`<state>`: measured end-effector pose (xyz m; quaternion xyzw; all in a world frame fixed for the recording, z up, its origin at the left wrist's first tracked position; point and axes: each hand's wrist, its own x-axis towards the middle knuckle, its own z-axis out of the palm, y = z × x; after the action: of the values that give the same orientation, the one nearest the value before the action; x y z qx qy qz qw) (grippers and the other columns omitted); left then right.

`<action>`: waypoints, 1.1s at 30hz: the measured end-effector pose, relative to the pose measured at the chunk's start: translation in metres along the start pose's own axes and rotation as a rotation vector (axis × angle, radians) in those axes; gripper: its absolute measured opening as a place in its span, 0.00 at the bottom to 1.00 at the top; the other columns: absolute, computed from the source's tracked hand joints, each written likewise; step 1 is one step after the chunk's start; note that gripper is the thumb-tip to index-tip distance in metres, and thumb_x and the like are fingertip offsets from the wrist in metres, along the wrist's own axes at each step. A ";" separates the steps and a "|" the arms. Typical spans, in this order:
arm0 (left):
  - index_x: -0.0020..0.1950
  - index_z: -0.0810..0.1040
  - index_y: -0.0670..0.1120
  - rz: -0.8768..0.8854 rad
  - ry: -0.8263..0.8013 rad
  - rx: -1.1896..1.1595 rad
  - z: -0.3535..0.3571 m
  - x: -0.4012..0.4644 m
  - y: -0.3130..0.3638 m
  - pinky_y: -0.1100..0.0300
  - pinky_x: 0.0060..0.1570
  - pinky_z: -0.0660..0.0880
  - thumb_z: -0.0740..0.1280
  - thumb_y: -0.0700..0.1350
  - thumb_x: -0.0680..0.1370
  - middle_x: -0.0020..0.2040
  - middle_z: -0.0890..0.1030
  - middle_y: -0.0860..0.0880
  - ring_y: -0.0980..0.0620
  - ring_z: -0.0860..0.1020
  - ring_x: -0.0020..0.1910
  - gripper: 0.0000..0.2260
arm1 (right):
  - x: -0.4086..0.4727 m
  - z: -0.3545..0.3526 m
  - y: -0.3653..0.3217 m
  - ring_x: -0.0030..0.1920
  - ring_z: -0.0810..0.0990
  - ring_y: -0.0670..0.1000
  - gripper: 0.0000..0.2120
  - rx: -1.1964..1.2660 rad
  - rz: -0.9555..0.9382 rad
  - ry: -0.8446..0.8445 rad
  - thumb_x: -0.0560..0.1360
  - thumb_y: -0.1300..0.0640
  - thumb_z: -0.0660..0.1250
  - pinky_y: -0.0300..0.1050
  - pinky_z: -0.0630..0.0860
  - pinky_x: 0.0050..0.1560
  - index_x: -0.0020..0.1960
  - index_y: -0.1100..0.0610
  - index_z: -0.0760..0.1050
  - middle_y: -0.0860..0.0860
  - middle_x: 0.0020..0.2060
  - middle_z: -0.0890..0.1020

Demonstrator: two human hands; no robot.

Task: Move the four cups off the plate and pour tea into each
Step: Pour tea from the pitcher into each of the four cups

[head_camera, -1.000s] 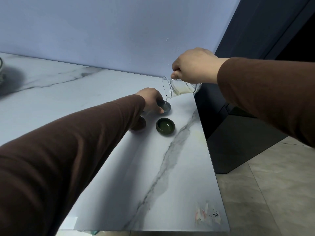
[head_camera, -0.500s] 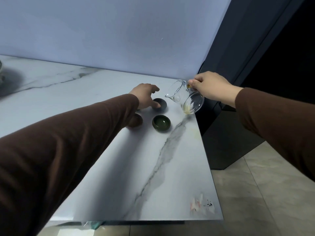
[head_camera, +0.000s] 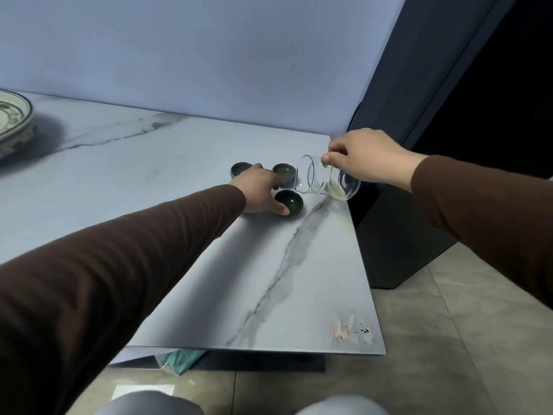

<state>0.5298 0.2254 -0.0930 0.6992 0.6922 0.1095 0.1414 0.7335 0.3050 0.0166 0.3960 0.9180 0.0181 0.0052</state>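
From the head view, the right hand (head_camera: pixel 366 161) pinches a tilted glass pitcher (head_camera: pixel 326 182) by its handle, a little tea pooled low inside. The left hand (head_camera: pixel 260 191), fingers loosely spread, touches the green cup (head_camera: pixel 291 202). Two dark cups (head_camera: pixel 239 169) (head_camera: pixel 284 172) sit just beyond on the marble surface (head_camera: pixel 149 175). The plate (head_camera: pixel 13 118) lies far left.

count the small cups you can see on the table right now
3 in view: a grey cup beyond the left hand, a second cup next to the glass pitcher, and a dark green cup nearest the camera. A fourth may be hidden under the left hand.
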 end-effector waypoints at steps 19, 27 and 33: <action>0.63 0.80 0.50 -0.052 -0.014 -0.072 0.001 -0.003 0.007 0.49 0.61 0.71 0.74 0.58 0.70 0.56 0.81 0.47 0.45 0.70 0.62 0.25 | 0.002 -0.010 -0.047 0.38 0.71 0.56 0.17 -0.309 -0.237 0.019 0.80 0.43 0.59 0.46 0.64 0.37 0.36 0.50 0.67 0.46 0.29 0.68; 0.60 0.80 0.49 -0.054 -0.003 -0.064 0.003 -0.002 0.007 0.49 0.59 0.73 0.74 0.59 0.69 0.54 0.81 0.47 0.45 0.71 0.61 0.24 | 0.001 -0.015 -0.057 0.38 0.72 0.56 0.14 -0.413 -0.331 0.085 0.81 0.43 0.58 0.45 0.62 0.35 0.41 0.48 0.69 0.47 0.32 0.70; 0.61 0.80 0.51 -0.047 -0.001 -0.066 0.003 -0.004 0.007 0.49 0.59 0.73 0.74 0.59 0.69 0.55 0.82 0.48 0.45 0.71 0.61 0.23 | -0.004 -0.020 -0.062 0.37 0.70 0.56 0.15 -0.473 -0.359 0.120 0.81 0.43 0.57 0.44 0.58 0.33 0.40 0.50 0.67 0.47 0.29 0.67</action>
<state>0.5369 0.2216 -0.0934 0.6778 0.7044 0.1284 0.1672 0.6904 0.2587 0.0344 0.2132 0.9424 0.2536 0.0460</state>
